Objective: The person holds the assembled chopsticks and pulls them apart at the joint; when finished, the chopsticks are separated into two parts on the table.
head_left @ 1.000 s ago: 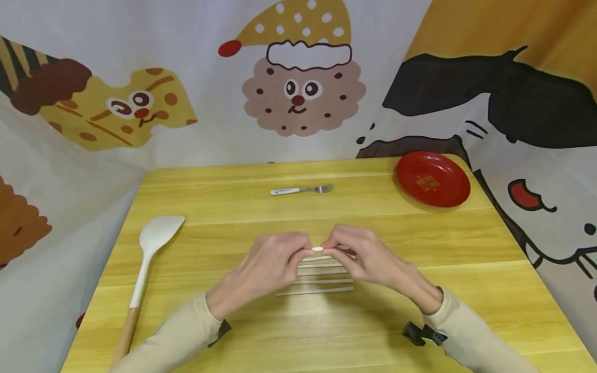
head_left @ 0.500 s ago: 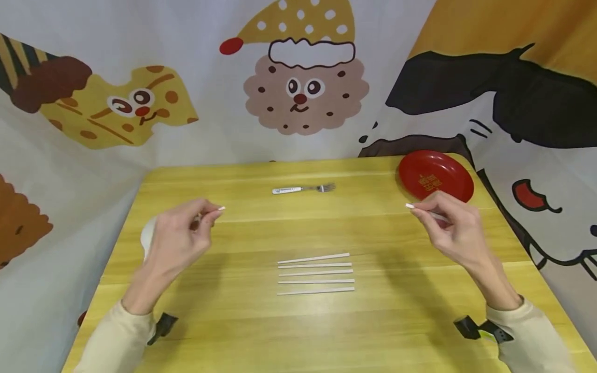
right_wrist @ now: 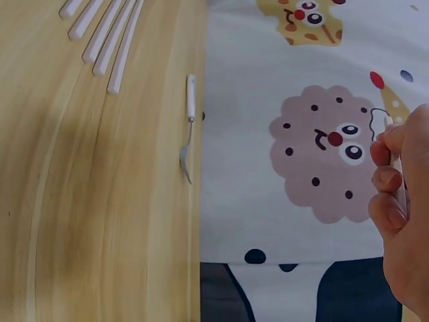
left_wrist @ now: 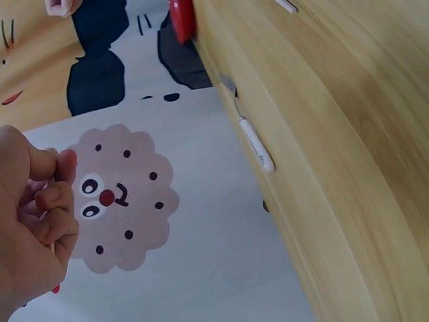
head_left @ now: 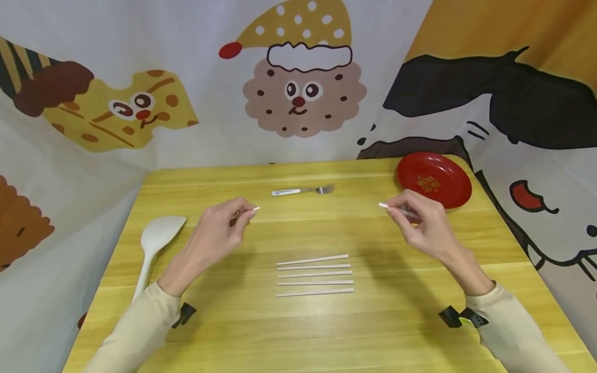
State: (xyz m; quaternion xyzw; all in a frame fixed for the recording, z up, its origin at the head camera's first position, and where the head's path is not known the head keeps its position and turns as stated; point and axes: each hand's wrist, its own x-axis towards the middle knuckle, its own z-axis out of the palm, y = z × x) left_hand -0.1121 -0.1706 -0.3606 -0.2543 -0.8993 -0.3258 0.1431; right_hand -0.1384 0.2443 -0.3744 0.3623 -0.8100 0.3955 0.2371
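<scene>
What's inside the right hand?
A white stick: its tip pokes out of the right hand, and another pale stretch shows deeper in the grip. The rest is covered by the hand, so its full length can't be judged.

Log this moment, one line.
left hand: pinches thin white stick | right hand: pinches another thin white stick | yellow wooden table: five thin white sticks

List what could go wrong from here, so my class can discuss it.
The white stick pinched in the right grip might slip and fall. The left sleeve overlaps the spatula in the head view and might nudge it. The five loose sticks lie close together, so one brush could scatter them.
</scene>
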